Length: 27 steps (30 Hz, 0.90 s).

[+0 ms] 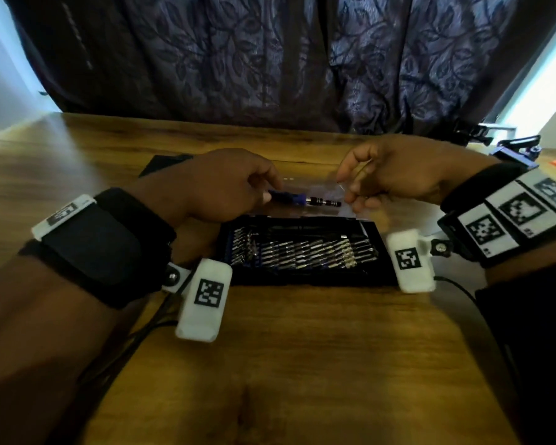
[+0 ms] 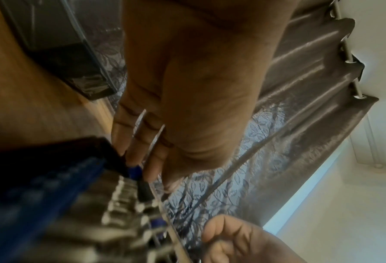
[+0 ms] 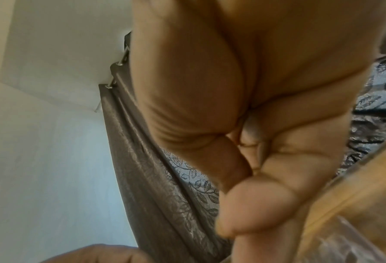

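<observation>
My left hand (image 1: 267, 191) grips the blue handle of a small precision screwdriver (image 1: 302, 200), which lies level with its silver and black tip pointing right. The handle (image 2: 134, 171) shows between the fingers of that hand (image 2: 156, 167) in the left wrist view. My right hand (image 1: 350, 191) hovers just off the tip with its fingers curled; nothing shows between them. The right wrist view shows those fingers (image 3: 239, 160) folded toward the thumb. Below both hands an open black bit case (image 1: 302, 282) holds several rows of metal bits (image 1: 302, 252).
The case's clear lid (image 1: 315, 184) lies flat behind it on a wooden table (image 1: 286, 364). A black mat (image 1: 164, 163) sits at the back left, a clamp mount (image 1: 517, 149) at the back right. Cables (image 1: 142, 335) trail near my left wrist. A patterned curtain (image 1: 270, 59) hangs behind.
</observation>
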Tool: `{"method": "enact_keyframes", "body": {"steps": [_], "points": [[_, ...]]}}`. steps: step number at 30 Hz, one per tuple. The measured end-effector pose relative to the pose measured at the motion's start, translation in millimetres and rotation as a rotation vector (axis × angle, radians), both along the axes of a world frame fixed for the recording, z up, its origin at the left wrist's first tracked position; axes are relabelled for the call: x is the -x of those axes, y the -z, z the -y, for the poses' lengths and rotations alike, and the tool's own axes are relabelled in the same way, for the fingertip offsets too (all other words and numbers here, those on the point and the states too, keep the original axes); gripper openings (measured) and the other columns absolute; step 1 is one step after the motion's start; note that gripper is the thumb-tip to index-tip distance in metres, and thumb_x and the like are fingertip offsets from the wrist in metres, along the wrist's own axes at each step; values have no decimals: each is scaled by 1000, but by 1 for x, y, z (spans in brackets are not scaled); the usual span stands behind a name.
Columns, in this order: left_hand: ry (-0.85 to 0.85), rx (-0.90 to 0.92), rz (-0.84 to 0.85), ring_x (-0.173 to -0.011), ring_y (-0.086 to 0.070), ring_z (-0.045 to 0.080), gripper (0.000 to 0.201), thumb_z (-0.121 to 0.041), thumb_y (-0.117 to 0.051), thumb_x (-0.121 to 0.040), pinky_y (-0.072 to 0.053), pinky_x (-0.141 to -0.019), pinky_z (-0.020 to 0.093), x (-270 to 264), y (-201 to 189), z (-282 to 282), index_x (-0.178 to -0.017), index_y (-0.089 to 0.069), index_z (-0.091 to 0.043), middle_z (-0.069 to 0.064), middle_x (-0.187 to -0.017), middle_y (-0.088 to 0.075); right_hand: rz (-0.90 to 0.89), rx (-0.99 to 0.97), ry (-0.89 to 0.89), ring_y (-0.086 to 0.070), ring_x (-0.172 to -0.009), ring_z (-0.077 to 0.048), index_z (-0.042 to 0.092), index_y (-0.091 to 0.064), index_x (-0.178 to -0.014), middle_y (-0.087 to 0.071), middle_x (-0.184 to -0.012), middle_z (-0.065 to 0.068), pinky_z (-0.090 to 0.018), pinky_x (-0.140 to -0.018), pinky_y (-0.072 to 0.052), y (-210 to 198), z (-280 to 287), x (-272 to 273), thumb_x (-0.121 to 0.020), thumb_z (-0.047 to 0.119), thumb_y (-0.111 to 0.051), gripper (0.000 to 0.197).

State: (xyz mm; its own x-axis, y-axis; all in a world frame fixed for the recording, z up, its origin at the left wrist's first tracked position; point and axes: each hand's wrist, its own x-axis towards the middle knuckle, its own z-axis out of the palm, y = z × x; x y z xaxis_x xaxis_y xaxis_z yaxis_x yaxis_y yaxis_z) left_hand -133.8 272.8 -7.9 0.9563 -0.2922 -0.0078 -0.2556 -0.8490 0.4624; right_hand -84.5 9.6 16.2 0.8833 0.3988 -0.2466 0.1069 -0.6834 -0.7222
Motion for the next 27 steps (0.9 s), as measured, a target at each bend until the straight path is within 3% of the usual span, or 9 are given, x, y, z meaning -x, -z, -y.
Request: {"method": "enact_keyframes", "body": {"steps": [3,6,9,11,14,18,23,27], "points": [[46,28,-108,-89,-64,-7,34,-31,-81,-86,-44,-75,11,2,-7,-11,-117,-69,-38,-15,-103,-71,-19,10,1,-71,-64,-10,8,-65,-111,-75,-74,-7,-20,-57,-52,3,-2,-12,-85,5,-78,30],[88,57,-227,-90,-68,-4,39,-32,-87,-78,-50,-85,21,6,-10,-15,-114,-71,-37,-13,-106,-73,-51,132,-56,-70,-71,-16,14,-65,-111,-77,-83,-14,-21,-57,-50,2,-4,-20,-68,20,-86,48],[117,109,-294,-97,-70,3,40,-38,-81,-77,-52,-92,26,8,-13,-18,-115,-70,-36,-11,-106,-75,-30,202,-89,-69,-59,-8,17,-66,-111,-77,-80,-11,-17,-48,-49,-5,-11,-29,-76,15,-85,39],[130,148,-351,-100,-71,6,50,-40,-79,-69,-55,-90,24,8,-14,-21,-118,-69,-33,-11,-106,-76,0,254,-117,-69,-59,-9,18,-68,-110,-77,-81,-12,-20,-52,-52,-7,-15,-37,-75,17,-85,39],[140,108,-362,-94,-70,0,60,-39,-84,-60,-55,-78,17,5,-12,-21,-117,-67,-36,-21,-101,-73,38,363,-191,-67,-67,-18,22,-75,-103,-78,-83,-14,-29,-62,-49,-8,-17,-45,-70,31,-88,36],[129,-6,-308,-92,-66,-5,61,-54,-82,-54,-52,-86,24,3,-10,-18,-113,-66,-46,-30,-101,-68,89,448,-273,-66,-61,-5,25,-80,-89,-77,-76,0,-29,-59,-46,-8,-18,-44,-76,31,-87,16],[107,2,-278,-91,-67,-3,58,-50,-85,-56,-53,-86,24,5,-11,-18,-111,-66,-45,-29,-99,-69,114,518,-382,-66,-64,0,33,-80,-90,-77,-79,9,-32,-71,-53,-9,-20,-40,-76,40,-85,16],[95,7,-251,-89,-67,-1,50,-36,-92,-67,-54,-86,27,6,-10,-17,-109,-66,-44,-24,-98,-69,151,581,-467,-69,-68,0,34,-77,-92,-76,-79,15,-25,-73,-51,-8,-23,-38,-81,44,-81,15]]}}
